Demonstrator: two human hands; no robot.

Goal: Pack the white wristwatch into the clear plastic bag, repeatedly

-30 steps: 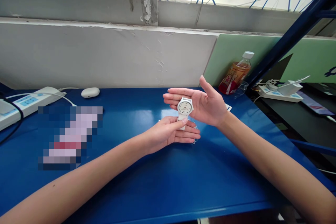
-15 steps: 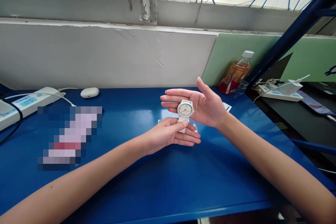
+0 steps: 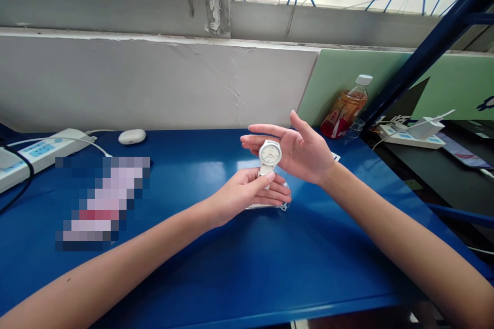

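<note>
A white wristwatch (image 3: 270, 153) with a round pale dial is pinched by its strap between the thumb and fingers of my left hand (image 3: 252, 190). Its face is turned up towards me. Just behind and to the right, my right hand (image 3: 301, 151) is held open, palm showing, thumb raised and fingers pointing left; whether its fingers touch the watch I cannot tell. Beneath my left hand, a clear plastic wrapper or packet (image 3: 285, 206) shows partly on the blue desk (image 3: 216, 272); most of it is hidden.
On the left lie a white power strip (image 3: 42, 151), a white earbud case (image 3: 132, 136) and a pixelated, phone-like item (image 3: 104, 200) with a cable. A drink bottle (image 3: 345, 108) leans at the back right beside a blue metal post (image 3: 420, 56). A white card (image 3: 335, 157) shows behind my right wrist.
My left hand has tilted and lifted the watch slightly up and left. The right hand's fingers have drawn a little to the right. More of the plastic wrapper shows below the left hand.
</note>
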